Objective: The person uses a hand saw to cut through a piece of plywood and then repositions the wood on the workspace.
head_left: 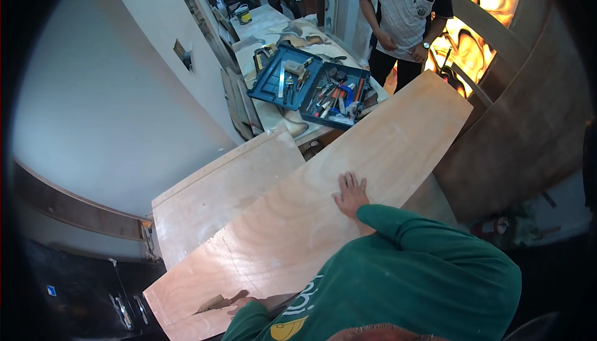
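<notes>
- Head view: wooden panel [292,216] runs near left to far right, partly covering a second board [217,192] on the left.
- Right hand [352,199]: open, fingers spread, palm down on panel middle, gripping nothing.
- Left hand [241,305]: panel's near-left end, beside wooden tool [212,304]; can't tell if gripping.

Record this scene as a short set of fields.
Right hand: right hand flat on the long pale board, fingers extended
Left hand: left hand at a brown hand tool; grip partly hidden, exact tool kind unclear
Main workpiece: long pale board, lying diagonally
Beside it: second board, partly covered by the first
Beyond: open blue toolbox with assorted tools, on a cluttered table
Nearby: person in a pale shirt with dark sleeves, standing
</notes>
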A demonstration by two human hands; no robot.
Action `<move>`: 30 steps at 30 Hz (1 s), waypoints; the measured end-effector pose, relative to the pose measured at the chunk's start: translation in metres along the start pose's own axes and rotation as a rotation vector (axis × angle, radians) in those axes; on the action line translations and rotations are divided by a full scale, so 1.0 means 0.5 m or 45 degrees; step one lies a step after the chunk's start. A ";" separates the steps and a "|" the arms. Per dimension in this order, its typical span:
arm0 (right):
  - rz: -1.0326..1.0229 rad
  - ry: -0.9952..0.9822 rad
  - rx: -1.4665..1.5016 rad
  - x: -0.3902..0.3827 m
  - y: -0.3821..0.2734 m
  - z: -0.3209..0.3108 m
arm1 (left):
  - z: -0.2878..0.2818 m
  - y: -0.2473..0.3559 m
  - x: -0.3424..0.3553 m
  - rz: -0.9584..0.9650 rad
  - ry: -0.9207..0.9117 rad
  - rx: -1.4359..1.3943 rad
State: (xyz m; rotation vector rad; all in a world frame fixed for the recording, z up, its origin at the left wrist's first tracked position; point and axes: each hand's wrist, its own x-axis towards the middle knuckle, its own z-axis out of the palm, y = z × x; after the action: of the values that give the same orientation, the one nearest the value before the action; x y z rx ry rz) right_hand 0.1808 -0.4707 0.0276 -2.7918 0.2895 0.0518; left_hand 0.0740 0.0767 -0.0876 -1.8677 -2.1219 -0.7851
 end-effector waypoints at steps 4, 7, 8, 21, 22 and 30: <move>0.005 0.006 0.007 -0.001 -0.001 -0.001 | -0.004 0.009 -0.002 -0.001 -0.012 -0.019; 0.004 -0.007 -0.016 -0.001 0.000 0.000 | -0.005 -0.001 0.001 -0.009 -0.013 -0.016; 0.008 -0.021 -0.034 -0.001 0.001 0.002 | -0.006 -0.006 0.003 -0.012 -0.011 -0.012; -0.028 0.065 -0.024 0.001 0.007 0.018 | -0.018 -0.034 0.022 -0.041 -0.048 -0.022; -0.029 0.065 -0.024 0.002 0.008 0.017 | -0.017 -0.036 0.022 -0.044 -0.040 -0.033; -0.021 0.051 0.001 -0.001 0.005 0.007 | -0.011 -0.035 0.024 -0.043 0.024 -0.054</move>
State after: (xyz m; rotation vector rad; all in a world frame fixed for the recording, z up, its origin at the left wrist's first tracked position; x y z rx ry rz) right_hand 0.1799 -0.4716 0.0235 -2.7970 0.2764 -0.0079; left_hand 0.0538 0.0832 -0.0818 -1.8426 -2.1466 -0.8586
